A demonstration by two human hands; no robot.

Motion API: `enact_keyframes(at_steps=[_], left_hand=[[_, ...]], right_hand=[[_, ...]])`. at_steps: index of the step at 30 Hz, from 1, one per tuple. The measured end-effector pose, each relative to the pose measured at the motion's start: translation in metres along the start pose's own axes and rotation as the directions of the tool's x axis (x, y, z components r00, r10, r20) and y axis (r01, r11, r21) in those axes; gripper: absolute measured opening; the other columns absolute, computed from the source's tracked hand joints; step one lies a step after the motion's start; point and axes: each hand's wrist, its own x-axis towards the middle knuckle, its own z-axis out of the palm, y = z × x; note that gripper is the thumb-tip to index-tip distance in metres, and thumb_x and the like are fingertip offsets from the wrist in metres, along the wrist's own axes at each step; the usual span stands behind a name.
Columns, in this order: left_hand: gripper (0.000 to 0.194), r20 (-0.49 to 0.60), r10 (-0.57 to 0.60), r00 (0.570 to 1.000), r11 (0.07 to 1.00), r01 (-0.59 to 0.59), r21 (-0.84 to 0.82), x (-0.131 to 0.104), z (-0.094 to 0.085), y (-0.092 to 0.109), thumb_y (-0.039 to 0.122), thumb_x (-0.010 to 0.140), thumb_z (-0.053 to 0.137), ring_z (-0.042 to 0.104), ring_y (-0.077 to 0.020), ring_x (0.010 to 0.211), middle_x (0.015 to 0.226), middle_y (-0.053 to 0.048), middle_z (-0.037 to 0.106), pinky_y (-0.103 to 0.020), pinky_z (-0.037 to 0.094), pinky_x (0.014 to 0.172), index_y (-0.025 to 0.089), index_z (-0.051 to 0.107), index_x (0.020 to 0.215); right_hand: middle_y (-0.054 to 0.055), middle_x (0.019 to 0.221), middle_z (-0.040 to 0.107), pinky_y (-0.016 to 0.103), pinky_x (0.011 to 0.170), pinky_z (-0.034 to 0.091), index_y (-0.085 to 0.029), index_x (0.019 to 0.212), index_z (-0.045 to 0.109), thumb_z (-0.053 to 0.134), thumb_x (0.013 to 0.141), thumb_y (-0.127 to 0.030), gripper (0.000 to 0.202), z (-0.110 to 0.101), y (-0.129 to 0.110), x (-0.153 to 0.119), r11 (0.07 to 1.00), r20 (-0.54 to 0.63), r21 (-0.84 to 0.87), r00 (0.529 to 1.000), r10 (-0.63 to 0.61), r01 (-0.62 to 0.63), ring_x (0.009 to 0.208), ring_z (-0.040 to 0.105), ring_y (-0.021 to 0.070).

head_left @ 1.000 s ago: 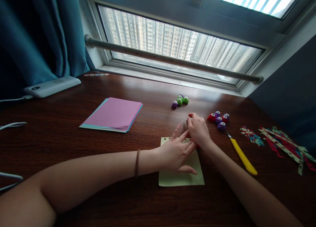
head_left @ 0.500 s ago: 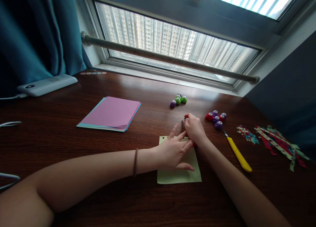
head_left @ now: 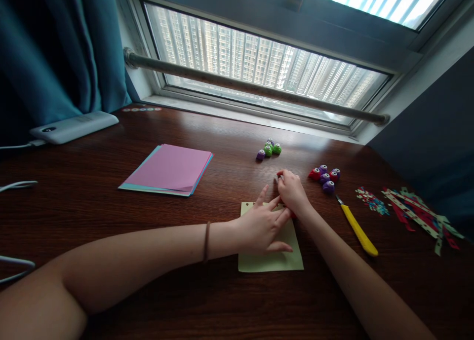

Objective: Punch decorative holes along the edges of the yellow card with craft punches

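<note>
A sheet of pale yellow-green paper [head_left: 270, 262] lies on the table, with small star-shaped holes along its far edge. My left hand [head_left: 264, 226] is spread flat over it, fingers apart, their tips reaching my right hand. My right hand [head_left: 292, 189] is closed at the paper's far right corner. Under its palm a bit of a red craft punch [head_left: 294, 215] shows; the rest is hidden by my fingers. Right of that hand stand several red and purple craft punches [head_left: 325, 177]. Beyond both hands is a group of green and purple punches [head_left: 268, 150].
A yellow-handled craft knife [head_left: 358, 230] lies right of my right forearm. Past it are tiny paper cutouts [head_left: 372, 202] and punched paper strips [head_left: 422, 214]. At left sit a stack of coloured paper [head_left: 170, 168], a white device with a cable [head_left: 76, 127] and more white cable.
The hands hold nearly the same pose on the paper. The whole view has shifted very slightly.
</note>
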Motion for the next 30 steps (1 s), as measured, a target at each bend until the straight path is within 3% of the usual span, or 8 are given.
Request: enact_keyframes(at_steps=[6,16,20,24,27,30], left_hand=[[0.071,-0.009,-0.009,1.000,1.000,0.009,-0.001,-0.001,0.001,0.000,0.063,0.083,0.046,0.020,-0.0332,0.128,0.122,-0.013,0.050,-0.049,0.001,0.106,0.005,0.039,0.124],[0.077,0.006,-0.005,1.000,1.000,0.005,0.026,-0.002,0.001,0.001,0.066,0.083,0.043,0.012,-0.0319,0.131,0.127,-0.015,0.046,-0.051,-0.003,0.106,0.006,0.034,0.130],[0.086,0.019,0.006,1.000,1.000,-0.006,0.030,-0.001,-0.001,0.001,0.066,0.082,0.045,-0.003,-0.0278,0.133,0.135,-0.014,0.038,-0.051,-0.006,0.106,0.006,0.018,0.138],[0.092,0.029,0.017,0.999,1.000,-0.017,-0.007,0.000,-0.002,0.000,0.065,0.081,0.047,-0.010,-0.0254,0.133,0.138,-0.011,0.035,-0.054,-0.011,0.103,0.009,0.005,0.141],[0.092,0.035,0.023,0.999,0.998,-0.022,-0.052,0.002,-0.003,-0.002,0.064,0.081,0.048,-0.010,-0.0256,0.133,0.141,-0.009,0.030,-0.056,-0.016,0.101,0.012,0.002,0.141],[0.094,0.045,0.003,0.999,0.997,0.000,-0.079,0.004,-0.003,-0.001,0.064,0.081,0.048,-0.009,-0.0259,0.133,0.142,-0.010,0.027,-0.057,-0.017,0.099,0.011,-0.002,0.141]], right_hand=[[0.012,0.100,0.059,0.033,0.090,0.035,-0.008,0.097,0.057,0.040,0.082,-0.003,0.023,0.001,0.001,0.001,0.998,-0.014,0.058,1.000,-0.016,0.017,0.097,0.049,0.0245],[0.013,0.095,0.060,0.039,0.085,0.038,-0.008,0.093,0.059,0.041,0.081,-0.007,0.022,-0.003,0.000,0.002,0.967,-0.088,0.237,0.993,-0.076,0.095,0.091,0.053,0.0261],[0.009,0.096,0.061,0.033,0.080,0.044,-0.013,0.097,0.057,0.042,0.086,-0.021,0.020,-0.022,0.003,0.002,0.911,-0.114,0.388,0.988,-0.105,0.141,0.090,0.056,0.0212],[0.009,0.098,0.061,0.032,0.081,0.045,-0.014,0.096,0.057,0.046,0.088,-0.034,0.024,-0.051,0.017,-0.014,0.779,-0.148,0.595,0.979,-0.138,0.199,0.093,0.056,0.0210],[0.009,0.100,0.060,0.035,0.082,0.045,-0.017,0.098,0.057,0.050,0.088,-0.038,0.024,-0.062,0.034,-0.035,0.743,-0.049,0.644,0.979,-0.200,0.184,0.094,0.056,0.0220],[0.009,0.106,0.057,0.035,0.082,0.046,-0.018,0.108,0.052,0.056,0.086,-0.038,0.030,-0.061,0.050,-0.053,0.753,0.085,0.641,0.962,-0.259,0.146,0.095,0.056,0.0217]])
